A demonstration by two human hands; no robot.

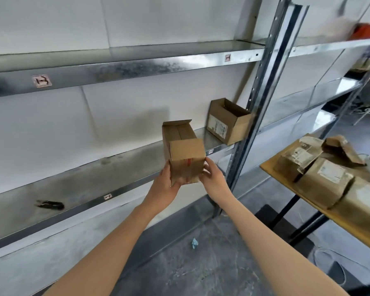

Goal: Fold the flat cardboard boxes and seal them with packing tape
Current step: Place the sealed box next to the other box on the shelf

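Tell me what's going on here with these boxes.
A person grips a small cardboard box at its near end, left hand on one side, right hand on the other, at a metal shelf. Its far flaps stand partly open. A second open box sits on the shelf; more cardboard lies on the table.

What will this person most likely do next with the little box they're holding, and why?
Probably set the held box down on the metal shelf, left of the open box standing there. The left hand and right hand grip its near end, it hangs over the shelf, and its far flaps are open like the other box's.
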